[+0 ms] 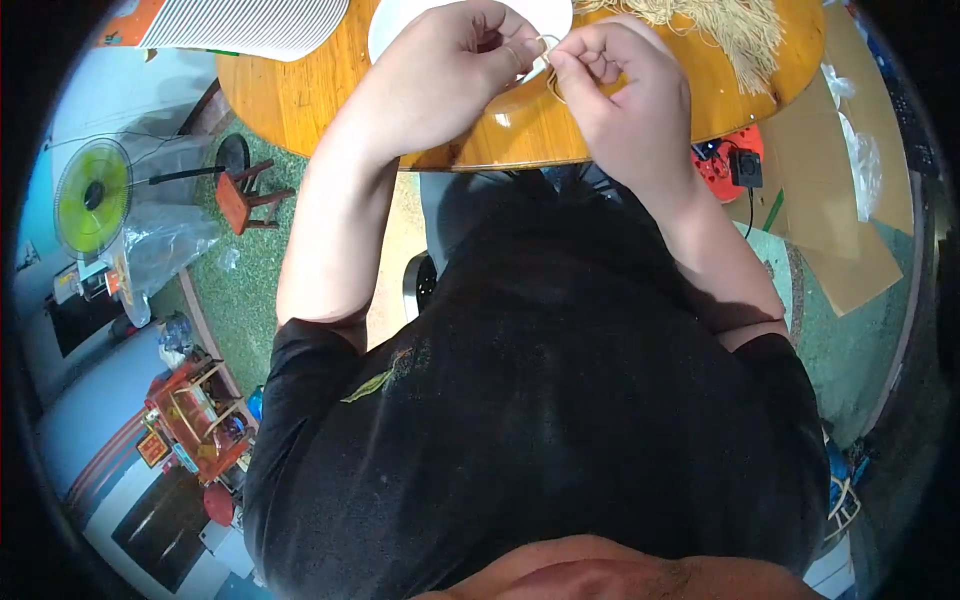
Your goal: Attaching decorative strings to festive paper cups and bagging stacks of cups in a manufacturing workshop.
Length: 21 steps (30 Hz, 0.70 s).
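Note:
My left hand (455, 65) and my right hand (625, 95) meet over the near edge of a round wooden table (300, 95). Between their fingertips both pinch a thin pale yellow string (549, 62), held as a small loop. A heap of the same pale yellow string (740, 35) lies on the table behind my right hand. A white plate (390, 25) sits just behind my left hand, partly hidden by it.
A ribbed white object (250, 25) rests at the table's far left. On the floor stand a green fan (92, 195), a small red stool (240, 198), a red power strip (722, 165) and brown cardboard sheets (840, 220). A cluttered red shelf (195, 415) is at lower left.

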{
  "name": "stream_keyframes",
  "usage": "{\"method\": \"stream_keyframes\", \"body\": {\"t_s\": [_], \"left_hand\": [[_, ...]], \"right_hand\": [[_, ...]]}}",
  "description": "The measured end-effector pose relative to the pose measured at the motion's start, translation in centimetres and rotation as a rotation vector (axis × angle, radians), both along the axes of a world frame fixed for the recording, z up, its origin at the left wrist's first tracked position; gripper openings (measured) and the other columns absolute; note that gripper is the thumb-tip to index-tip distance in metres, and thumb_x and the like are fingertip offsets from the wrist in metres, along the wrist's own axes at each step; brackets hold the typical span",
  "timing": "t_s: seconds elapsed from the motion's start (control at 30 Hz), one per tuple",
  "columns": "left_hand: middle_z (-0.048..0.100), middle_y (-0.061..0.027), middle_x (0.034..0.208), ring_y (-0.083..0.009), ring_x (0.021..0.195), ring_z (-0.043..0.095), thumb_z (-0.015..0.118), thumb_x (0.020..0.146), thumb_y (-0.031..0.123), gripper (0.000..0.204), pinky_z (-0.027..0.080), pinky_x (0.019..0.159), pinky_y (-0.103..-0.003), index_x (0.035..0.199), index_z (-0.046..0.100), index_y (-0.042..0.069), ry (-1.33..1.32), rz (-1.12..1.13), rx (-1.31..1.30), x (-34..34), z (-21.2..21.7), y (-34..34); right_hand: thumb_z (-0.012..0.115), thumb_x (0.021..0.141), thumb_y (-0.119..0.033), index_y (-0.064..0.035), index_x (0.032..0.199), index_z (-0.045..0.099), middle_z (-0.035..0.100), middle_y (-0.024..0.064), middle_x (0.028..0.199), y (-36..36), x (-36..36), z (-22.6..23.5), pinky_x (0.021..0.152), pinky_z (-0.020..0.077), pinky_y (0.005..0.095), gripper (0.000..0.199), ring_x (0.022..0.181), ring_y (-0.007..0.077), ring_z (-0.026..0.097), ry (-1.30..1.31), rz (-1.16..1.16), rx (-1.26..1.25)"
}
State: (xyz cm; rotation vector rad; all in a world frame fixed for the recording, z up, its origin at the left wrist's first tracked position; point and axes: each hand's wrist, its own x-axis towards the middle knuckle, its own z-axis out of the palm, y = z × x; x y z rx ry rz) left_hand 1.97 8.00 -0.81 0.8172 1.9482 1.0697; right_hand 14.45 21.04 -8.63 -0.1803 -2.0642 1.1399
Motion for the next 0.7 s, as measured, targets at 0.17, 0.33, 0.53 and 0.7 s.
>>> {"method": "stream_keyframes", "body": {"t_s": [0.17, 0.33, 0.53, 0.7], "left_hand": [[0.062, -0.0001, 0.083, -0.0078, 0.075, 0.055, 0.062, 0.105, 0.009, 0.014, 0.046, 0.067, -0.024, 0.099, 0.065, -0.003, -0.014, -0.007, -0.002, -0.1, -0.2, -0.3], [0.063, -0.0006, 0.082, -0.0078, 0.076, 0.055, 0.062, 0.105, 0.008, 0.013, 0.047, 0.069, -0.025, 0.099, 0.066, -0.003, 0.079, -0.027, -0.045, 0.3, 0.6, -0.1], [0.065, -0.0024, 0.085, -0.0088, 0.077, 0.057, 0.062, 0.104, 0.009, 0.013, 0.048, 0.069, -0.025, 0.101, 0.066, -0.003, 0.180, -0.045, -0.019, 0.7, 0.9, 0.1], [0.065, -0.0031, 0.086, -0.0093, 0.078, 0.059, 0.062, 0.105, 0.008, 0.013, 0.050, 0.070, -0.026, 0.104, 0.065, -0.004, 0.087, 0.000, 0.020, 0.5, 0.0, -0.3]], "right_hand": [[0.075, 0.089, -0.003, 0.0006, 0.088, 0.070, 0.059, 0.0013, 0.079, 0.0, 0.1, -0.1, 0.062, 0.0437, 0.0250, 0.006, 0.067, 0.0087, 0.052, -0.049, -0.005, -0.076], [0.078, 0.087, -0.002, 0.0003, 0.090, 0.071, 0.062, 0.0023, 0.081, -0.3, 0.1, 0.1, 0.063, 0.0458, 0.0251, 0.008, 0.069, 0.0084, 0.055, -0.013, -0.050, 0.045], [0.083, 0.080, -0.005, -0.0080, 0.089, 0.074, 0.070, 0.0053, 0.083, -0.5, 0.9, -2.0, 0.064, 0.0531, 0.0333, 0.014, 0.073, 0.0228, 0.068, 0.245, -0.138, 0.228], [0.084, 0.080, -0.007, -0.0086, 0.091, 0.078, 0.070, 0.0055, 0.081, -1.1, 0.5, -2.6, 0.063, 0.0534, 0.0329, 0.012, 0.072, 0.0219, 0.068, 0.206, -0.152, 0.147]]}}
